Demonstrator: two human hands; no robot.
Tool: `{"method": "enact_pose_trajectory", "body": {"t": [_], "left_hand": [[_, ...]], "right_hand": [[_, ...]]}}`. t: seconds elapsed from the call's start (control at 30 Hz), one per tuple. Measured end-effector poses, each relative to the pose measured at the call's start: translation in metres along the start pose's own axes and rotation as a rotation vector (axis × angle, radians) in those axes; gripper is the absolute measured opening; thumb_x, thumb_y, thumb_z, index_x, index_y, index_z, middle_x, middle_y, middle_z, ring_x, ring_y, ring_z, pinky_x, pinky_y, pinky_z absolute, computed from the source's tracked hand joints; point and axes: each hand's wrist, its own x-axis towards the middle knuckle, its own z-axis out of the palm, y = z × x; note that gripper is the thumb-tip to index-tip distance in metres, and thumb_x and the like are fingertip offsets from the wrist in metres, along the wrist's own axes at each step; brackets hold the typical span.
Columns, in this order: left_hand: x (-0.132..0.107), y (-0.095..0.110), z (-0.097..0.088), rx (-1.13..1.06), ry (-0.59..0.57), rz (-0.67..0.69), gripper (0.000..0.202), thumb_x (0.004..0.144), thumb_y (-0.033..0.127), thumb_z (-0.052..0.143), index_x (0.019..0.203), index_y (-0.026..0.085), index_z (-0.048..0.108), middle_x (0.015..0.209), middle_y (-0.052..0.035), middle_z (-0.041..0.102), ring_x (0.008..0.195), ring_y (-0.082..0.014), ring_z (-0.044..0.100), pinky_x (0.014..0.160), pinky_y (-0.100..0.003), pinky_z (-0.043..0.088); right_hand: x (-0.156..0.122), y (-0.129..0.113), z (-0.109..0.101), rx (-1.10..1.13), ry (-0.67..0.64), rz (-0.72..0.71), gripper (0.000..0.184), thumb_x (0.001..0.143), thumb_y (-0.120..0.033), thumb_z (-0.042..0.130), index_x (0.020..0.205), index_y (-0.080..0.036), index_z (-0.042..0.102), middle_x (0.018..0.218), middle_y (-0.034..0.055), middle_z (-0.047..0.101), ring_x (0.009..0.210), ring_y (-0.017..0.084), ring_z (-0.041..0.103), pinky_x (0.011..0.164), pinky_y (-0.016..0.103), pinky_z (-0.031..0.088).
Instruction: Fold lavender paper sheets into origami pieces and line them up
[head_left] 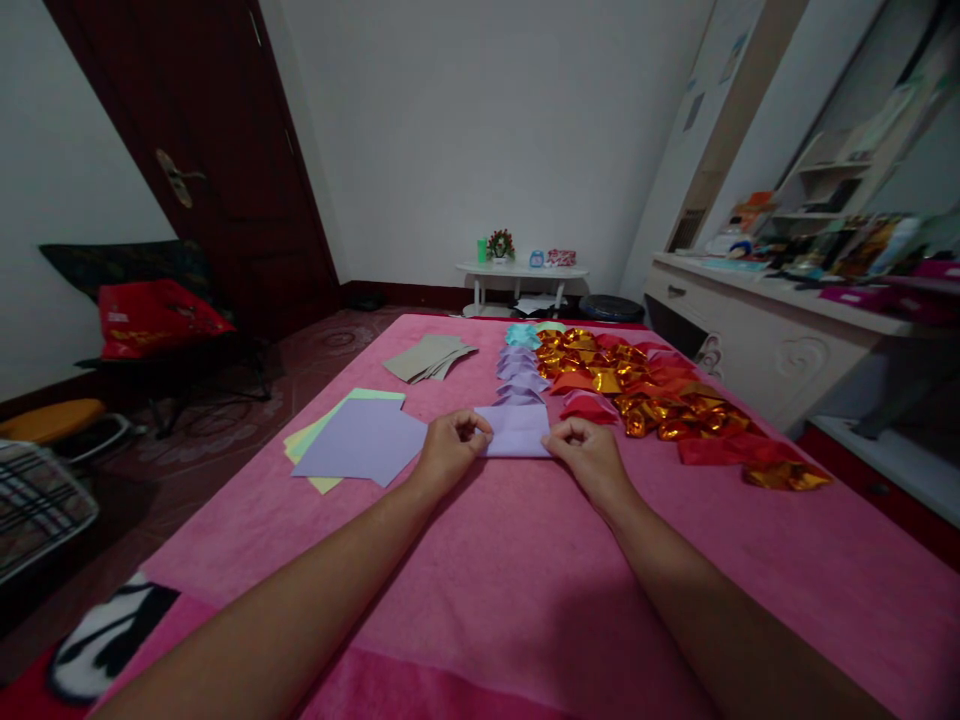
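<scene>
A folded lilac paper (517, 432) lies on the pink cloth (480, 580) in front of me. My left hand (450, 450) pinches its left edge with curled fingers. My right hand (589, 452) pinches its right edge the same way. Behind the paper runs a row of folded lilac pieces (519, 375), ending in a pale blue one (523, 335) at the far end.
A stack of lilac, yellow and green sheets (360, 440) lies to the left. Grey-brown sheets (431, 358) lie further back. Gold and red foil pieces (652, 395) spread on the right. A white dresser (765, 340) stands right, a small white table (521, 272) by the far wall.
</scene>
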Motion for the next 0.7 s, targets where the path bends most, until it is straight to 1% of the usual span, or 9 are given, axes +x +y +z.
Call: {"method": "enact_pose_trajectory", "body": {"t": [0.33,0.7], "left_hand": [[-0.0011,0.0015,-0.0006,-0.006,0.0,0.002,0.008,0.063,0.018,0.061,0.068,0.013,0.066,0.055,0.0029,0.051,0.049,-0.0076,0.041,0.047,-0.019,0.028],[-0.0005,0.0026,0.0,0.004,-0.004,-0.012,0.009,0.063,0.018,0.061,0.068,0.012,0.065,0.053,0.0033,0.049,0.048,-0.0074,0.04,0.046,-0.019,0.026]], "right_hand": [[-0.0007,-0.0002,0.0,-0.005,-0.011,-0.008,0.016,0.061,-0.026,0.068,0.055,-0.016,0.057,0.058,-0.0013,0.056,0.054,0.012,0.048,0.053,0.024,0.038],[0.0011,0.0056,-0.0009,-0.007,-0.015,-0.018,0.014,0.062,-0.024,0.068,0.057,-0.016,0.057,0.058,-0.0019,0.057,0.056,0.012,0.049,0.055,0.024,0.038]]}}
